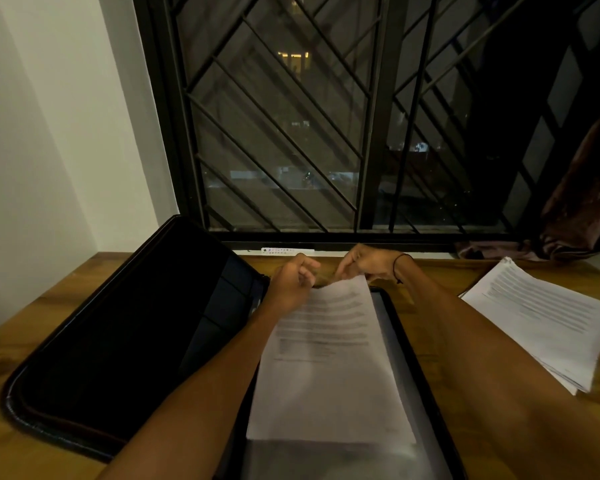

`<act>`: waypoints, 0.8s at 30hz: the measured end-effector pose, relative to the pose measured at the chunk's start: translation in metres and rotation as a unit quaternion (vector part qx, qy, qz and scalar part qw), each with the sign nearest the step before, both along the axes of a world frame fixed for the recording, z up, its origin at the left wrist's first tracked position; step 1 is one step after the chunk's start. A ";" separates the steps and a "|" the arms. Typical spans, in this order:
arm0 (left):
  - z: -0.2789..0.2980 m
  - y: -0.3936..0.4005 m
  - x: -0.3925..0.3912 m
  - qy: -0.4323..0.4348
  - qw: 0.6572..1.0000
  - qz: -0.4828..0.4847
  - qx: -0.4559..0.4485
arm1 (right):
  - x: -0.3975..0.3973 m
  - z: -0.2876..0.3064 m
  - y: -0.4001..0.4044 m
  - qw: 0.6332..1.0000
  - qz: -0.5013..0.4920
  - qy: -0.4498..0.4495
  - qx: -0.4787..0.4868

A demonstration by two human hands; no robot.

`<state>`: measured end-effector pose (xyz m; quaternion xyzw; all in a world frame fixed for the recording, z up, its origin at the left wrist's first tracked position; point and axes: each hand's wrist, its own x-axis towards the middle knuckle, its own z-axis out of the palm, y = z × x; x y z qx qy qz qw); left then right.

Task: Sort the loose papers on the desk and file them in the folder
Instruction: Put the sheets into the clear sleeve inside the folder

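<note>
A black zip folder [118, 334] lies open on the wooden desk, its left flap spread out and its right half under my arms. A printed sheet of paper [329, 368] lies on the folder's right half, over a clear plastic sleeve [326, 459]. My left hand [293, 282] is at the sheet's far left corner with curled fingers. My right hand [364, 263] pinches the sheet's far edge; a dark band circles its wrist. Where exactly the fingertips touch the paper is blurred. A stack of printed papers [548, 320] lies on the desk to the right.
The wooden desk [49, 306] stands against a white wall on the left and a barred window [309, 133] at the back. A dark curtain [575, 202] hangs at the right, its hem near the paper stack. A small white strip [278, 251] lies on the sill.
</note>
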<state>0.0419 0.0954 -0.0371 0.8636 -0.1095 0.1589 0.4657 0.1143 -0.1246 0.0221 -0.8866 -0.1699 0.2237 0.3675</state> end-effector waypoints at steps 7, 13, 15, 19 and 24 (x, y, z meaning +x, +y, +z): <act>0.003 -0.008 0.000 0.024 1.000 0.009 -0.015 | -0.013 0.012 0.006 0.991 0.081 0.099 -0.039; 0.000 -0.002 0.000 0.032 0.999 0.019 -0.029 | -0.029 0.013 -0.005 0.994 0.005 0.096 0.043; 0.003 -0.001 -0.006 0.023 0.999 0.020 -0.033 | -0.038 0.009 -0.013 0.989 -0.072 0.083 0.098; 0.006 0.010 -0.019 -0.003 1.000 0.013 -0.004 | -0.073 0.000 -0.039 0.975 -0.049 0.182 0.120; 0.025 0.018 -0.048 0.060 0.995 0.009 -0.080 | -0.118 -0.017 -0.054 0.923 0.034 0.320 0.212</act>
